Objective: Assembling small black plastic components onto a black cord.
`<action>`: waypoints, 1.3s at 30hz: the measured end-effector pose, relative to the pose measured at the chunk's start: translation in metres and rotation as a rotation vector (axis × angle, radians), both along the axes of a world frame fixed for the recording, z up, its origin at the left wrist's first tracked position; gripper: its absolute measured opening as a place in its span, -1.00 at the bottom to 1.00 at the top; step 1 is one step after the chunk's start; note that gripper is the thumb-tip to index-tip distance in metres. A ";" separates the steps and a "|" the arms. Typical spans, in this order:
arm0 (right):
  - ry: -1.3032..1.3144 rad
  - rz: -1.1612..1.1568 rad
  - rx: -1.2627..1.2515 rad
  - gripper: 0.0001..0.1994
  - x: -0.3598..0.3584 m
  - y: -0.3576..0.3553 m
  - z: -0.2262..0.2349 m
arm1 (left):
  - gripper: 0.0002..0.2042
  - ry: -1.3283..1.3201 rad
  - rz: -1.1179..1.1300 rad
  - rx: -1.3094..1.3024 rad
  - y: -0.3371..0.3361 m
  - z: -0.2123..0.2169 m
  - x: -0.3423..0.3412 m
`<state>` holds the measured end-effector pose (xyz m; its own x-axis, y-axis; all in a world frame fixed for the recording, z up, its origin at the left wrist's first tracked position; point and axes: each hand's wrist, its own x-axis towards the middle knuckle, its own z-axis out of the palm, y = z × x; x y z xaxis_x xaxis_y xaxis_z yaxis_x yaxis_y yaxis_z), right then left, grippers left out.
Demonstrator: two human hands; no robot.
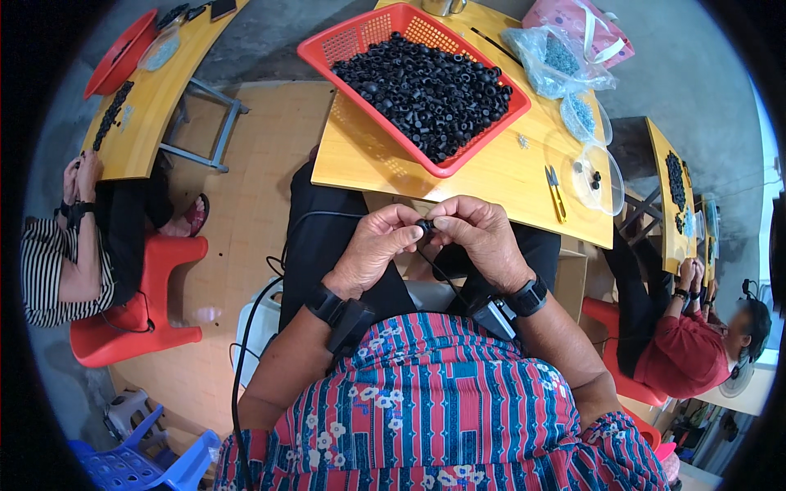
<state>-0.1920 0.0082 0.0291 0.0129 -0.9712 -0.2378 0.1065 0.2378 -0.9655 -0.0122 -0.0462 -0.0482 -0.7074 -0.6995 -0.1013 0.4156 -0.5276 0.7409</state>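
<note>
Between my two hands, in front of the table's near edge, is a small round black part [425, 225], rubber or plastic by its look. My left hand [378, 247] pinches it between thumb and fingertips. From the other side my right hand [483, 237] closes on it, thumb and forefinger together; the fingertips hide much of the part. Beyond the hands stands a red plastic basket [443, 170] heaped with similar black parts [426, 90]. Yellow-handled snips [557, 196] lie on the table to the right.
On the yellow table [360, 168] at right are a clear dish [612, 184] with a few black parts, a bowl of small clear pieces [580, 116] and a plastic bag [536, 65]. A black cable [246, 352] runs by my left arm. Seated people work left and right.
</note>
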 end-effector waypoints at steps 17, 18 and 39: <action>0.108 -0.059 -0.001 -0.93 0.006 -0.001 -0.005 | -0.83 -0.093 0.008 -0.055 0.000 -0.001 0.000; 0.032 -0.066 0.043 -0.93 0.006 -0.001 -0.005 | -0.82 -0.093 0.001 -0.059 0.000 -0.002 0.001; -0.062 -0.217 -0.082 -0.94 0.021 0.008 -0.027 | -0.83 -0.015 0.009 0.058 0.002 -0.006 0.001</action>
<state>-0.1709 0.0159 0.0021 -0.1865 -0.9689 -0.1629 0.2064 0.1234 -0.9706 -0.0110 -0.0442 -0.0544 -0.6993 -0.6985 -0.1522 0.4096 -0.5660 0.7155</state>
